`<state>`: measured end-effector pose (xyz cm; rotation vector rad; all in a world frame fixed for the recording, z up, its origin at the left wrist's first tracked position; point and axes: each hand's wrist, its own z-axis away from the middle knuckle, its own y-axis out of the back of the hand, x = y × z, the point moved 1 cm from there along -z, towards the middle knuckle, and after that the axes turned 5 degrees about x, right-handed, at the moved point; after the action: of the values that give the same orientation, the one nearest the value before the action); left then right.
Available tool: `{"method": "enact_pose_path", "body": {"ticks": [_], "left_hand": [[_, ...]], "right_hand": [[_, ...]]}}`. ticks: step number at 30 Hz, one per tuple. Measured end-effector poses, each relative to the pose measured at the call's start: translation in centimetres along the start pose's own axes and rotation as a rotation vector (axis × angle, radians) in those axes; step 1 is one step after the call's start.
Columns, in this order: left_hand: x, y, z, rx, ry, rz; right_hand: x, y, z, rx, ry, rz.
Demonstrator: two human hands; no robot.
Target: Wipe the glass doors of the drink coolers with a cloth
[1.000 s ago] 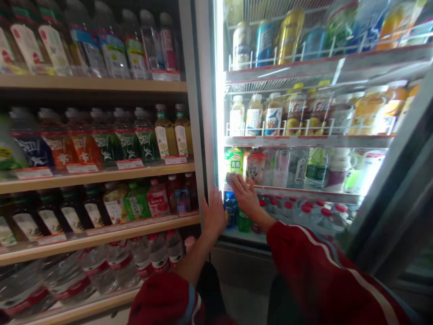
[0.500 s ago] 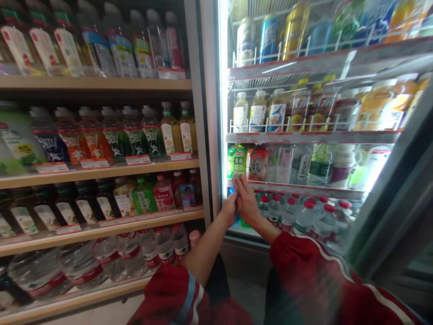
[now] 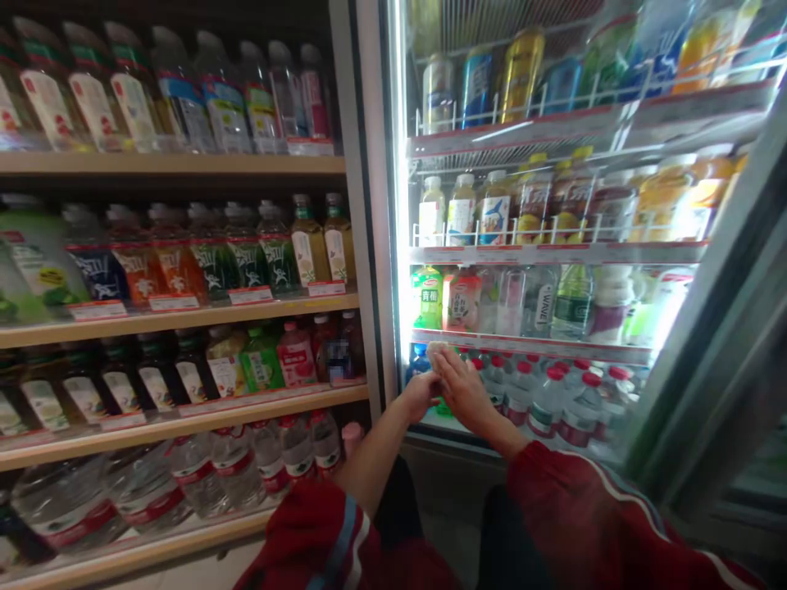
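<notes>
In front of the lit fridge's lower shelves my two hands meet. My right hand (image 3: 466, 389) has its fingers bent over a small whitish, crumpled, cloth-like piece (image 3: 438, 350) at the fingertips. Just below and to the left, my left hand (image 3: 421, 395) is closed, its fingers partly hidden behind the right hand. What the left fingers hold, if anything, does not show. A blue-capped bottle (image 3: 419, 359) stands just behind the hands, and something green (image 3: 443, 407) shows beneath them. Above are a green-labelled drink bottle (image 3: 427, 299) and a red-labelled one (image 3: 462, 301).
Red-capped water bottles (image 3: 547, 401) fill the bottom fridge shelf to the right. The shelf edge (image 3: 553, 348) runs just above my hands. An open door (image 3: 707, 328) stands at right. Wooden shelves (image 3: 184, 410) of bottles line the left, beside the fridge's frame (image 3: 369, 205).
My hands have come down slightly, from over the shelf edge to just below it, staying together. The whitish piece shows more clearly now. The view has shifted a little.
</notes>
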<state>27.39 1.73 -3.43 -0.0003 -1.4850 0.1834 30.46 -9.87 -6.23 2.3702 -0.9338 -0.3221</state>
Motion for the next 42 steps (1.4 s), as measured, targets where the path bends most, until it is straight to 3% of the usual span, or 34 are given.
{"method": "enact_pose_path", "body": {"ticks": [6, 8, 12, 17, 21, 24, 29, 33, 37, 42], "left_hand": [[-0.1, 1.2, -1.2, 0.222, -0.205, -0.238], [-0.3, 1.9, -1.5, 0.291, -0.271, -0.332], [-1.0, 2.7, -1.3, 0.349, -0.355, -0.508], [-1.3, 2.6, -0.9, 0.366, -0.402, -0.69], [-1.2, 2.3, -0.4, 0.362, -0.404, -0.8], [-1.2, 2.0, -0.1, 0.352, -0.383, -0.86], [-1.1, 1.3, 0.0, 0.343, -0.365, -0.92], [-0.7, 1.0, 0.3, 0.352, -0.413, -1.054], [-0.4, 1.0, 0.5, 0.398, -0.561, -1.25], [-0.7, -0.1, 0.1, 0.413, -0.686, -1.343]], "right_hand": [[2.1, 1.4, -3.8, 0.319, -0.029, 0.235], [3.1, 1.6, -5.5, 0.357, -0.018, 0.286], [4.3, 0.0, -6.4, 0.23, 0.12, 0.324], [3.9, -2.4, -3.8, 0.117, 0.191, 0.327], [3.5, -2.5, -3.5, 0.17, 0.226, 0.337], [3.3, -2.0, -5.4, 0.226, 0.254, 0.341], [3.2, -1.5, -7.8, 0.188, 0.276, 0.279], [3.5, -2.2, -5.0, 0.206, 0.285, 0.308], [4.5, -2.6, -1.6, 0.164, 0.279, 0.36], [6.2, -0.7, -2.8, 0.205, 0.149, 0.385]]}}
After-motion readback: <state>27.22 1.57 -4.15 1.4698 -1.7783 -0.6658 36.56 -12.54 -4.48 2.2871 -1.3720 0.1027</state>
